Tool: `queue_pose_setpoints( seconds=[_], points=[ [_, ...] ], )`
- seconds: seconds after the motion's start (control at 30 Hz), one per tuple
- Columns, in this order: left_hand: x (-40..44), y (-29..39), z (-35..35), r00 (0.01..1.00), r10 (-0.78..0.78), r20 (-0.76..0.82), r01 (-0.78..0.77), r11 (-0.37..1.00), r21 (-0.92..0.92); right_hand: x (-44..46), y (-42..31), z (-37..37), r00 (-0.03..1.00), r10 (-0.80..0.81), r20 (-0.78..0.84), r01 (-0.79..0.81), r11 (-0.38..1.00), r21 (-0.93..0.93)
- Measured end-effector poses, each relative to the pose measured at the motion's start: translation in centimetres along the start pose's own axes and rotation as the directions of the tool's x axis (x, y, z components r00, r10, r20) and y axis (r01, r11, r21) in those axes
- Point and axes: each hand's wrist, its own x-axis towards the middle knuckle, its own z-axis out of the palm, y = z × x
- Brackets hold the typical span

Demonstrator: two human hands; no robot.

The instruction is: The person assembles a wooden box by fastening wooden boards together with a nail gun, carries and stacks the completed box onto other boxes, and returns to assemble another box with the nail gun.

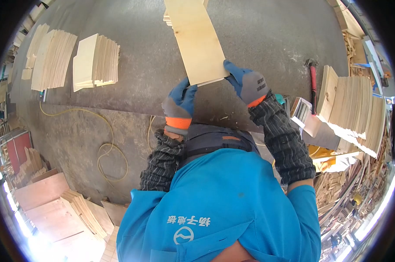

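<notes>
A long pale wooden board [197,39] slants over the dark worktable [145,56], its near end between my hands. The edge of at least one more thin board shows under that near end. My left hand [178,104], in a blue and grey glove with an orange cuff, is closed on the near left corner. My right hand [249,84], gloved the same way, grips the near right corner. Beneath the board's far end, the edges of a small stack of boards [167,18] stick out to the left.
Stacks of wooden boards stand on the table's left [97,61] and far left [53,59]. At right lie a red-handled hammer [313,85] and a large board stack [348,102]. A yellow hose [112,135] loops below the table's near edge.
</notes>
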Motion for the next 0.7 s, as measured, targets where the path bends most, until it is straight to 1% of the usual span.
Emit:
queue_pose_setpoints(
  seconds=[0.13,0.2,0.27,0.3,0.33,0.4,0.43,0.5,0.53,0.6,0.63,0.7],
  points=[
    [0.3,-1.1,0.8,0.988,0.144,-0.052,-0.141,0.988,0.066,0.1,0.3,-0.3,1.000,0.002,0.005,-0.002,0.999,0.032],
    [0.2,-1.3,1.0,0.975,0.207,-0.081,-0.198,0.975,0.101,0.0,-0.1,-0.6,0.997,0.059,0.041,-0.062,0.995,0.074],
    [-0.1,-0.8,1.0,0.982,0.155,-0.108,-0.150,0.987,0.051,0.0,-0.2,-0.6,0.999,0.045,0.016,-0.046,0.994,0.102],
    [-0.1,-0.6,1.0,0.985,0.129,-0.118,-0.127,0.992,0.025,0.1,0.0,-0.3,1.000,0.003,-0.027,0.000,0.994,0.105],
    [-0.2,-0.6,1.0,0.992,0.065,-0.106,-0.066,0.998,-0.009,0.1,0.1,-0.1,0.997,-0.037,-0.069,0.045,0.993,0.106],
    [-0.3,-0.6,0.9,0.995,-0.063,-0.074,0.057,0.996,-0.074,0.1,0.1,-0.2,0.998,-0.022,-0.056,0.029,0.992,0.123],
    [-0.3,-0.8,1.0,0.997,-0.027,-0.066,0.024,0.999,-0.043,0.2,-0.2,-0.4,0.999,-0.014,-0.048,0.021,0.991,0.132],
    [0.1,-1.2,1.1,0.998,0.046,-0.050,-0.045,0.999,0.019,0.5,-1.5,-2.1,0.991,0.081,0.110,-0.093,0.990,0.104],
    [0.1,-1.2,1.1,0.989,0.129,-0.076,-0.121,0.987,0.102,0.6,-2.0,-2.8,0.974,0.130,0.185,-0.147,0.986,0.081],
    [-0.2,-0.9,1.0,0.950,0.296,-0.103,-0.260,0.927,0.269,0.4,-1.4,-1.5,0.998,0.000,0.063,0.001,1.000,-0.006],
    [-0.2,-0.7,1.0,0.952,0.289,-0.101,-0.251,0.925,0.284,0.2,-1.1,-1.0,0.998,-0.070,0.007,0.070,0.996,-0.056],
    [-0.4,-0.7,1.0,0.956,0.276,-0.099,-0.232,0.920,0.317,0.0,-1.1,-1.2,0.999,-0.020,0.036,0.020,1.000,0.000]
  ],
)
